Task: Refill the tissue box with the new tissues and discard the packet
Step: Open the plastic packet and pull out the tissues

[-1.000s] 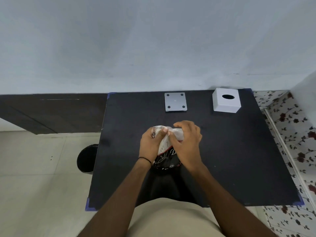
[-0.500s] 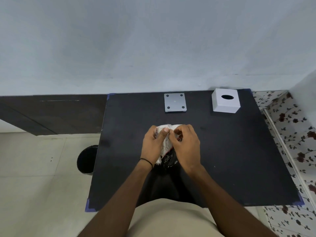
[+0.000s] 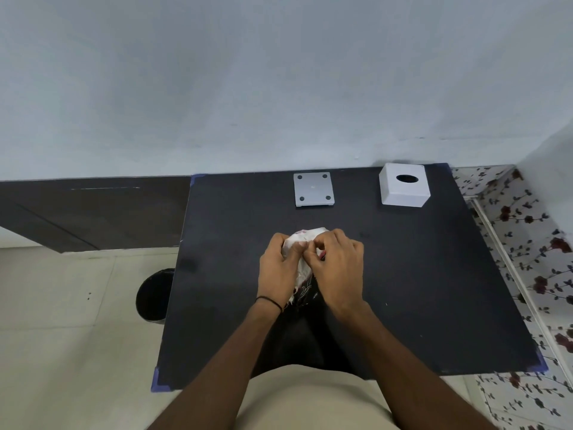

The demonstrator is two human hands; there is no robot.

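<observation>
A tissue packet (image 3: pixel 302 268), white plastic with dark and red print, sits in the middle of the black table (image 3: pixel 418 290). My left hand (image 3: pixel 279 268) grips its left side and my right hand (image 3: pixel 338 271) grips its right side, with the fingertips of both pinching the top edge together. Most of the packet is hidden by my hands. The white tissue box cover (image 3: pixel 404 185), with an oval slot on top, stands at the table's far right. The box's grey base plate (image 3: pixel 313 189), with four dark corner dots, lies at the far middle.
A black waste bin (image 3: pixel 153 294) stands on the floor left of the table, partly hidden by its edge. A pale wall runs behind the table, a dark cabinet is at the far left, and floral tiling lies to the right.
Both hands have closed in on the packet's top edge, fingertips now meeting at its middle. The packet has been crumpled more tightly between them. Box cover and base plate have not moved.
</observation>
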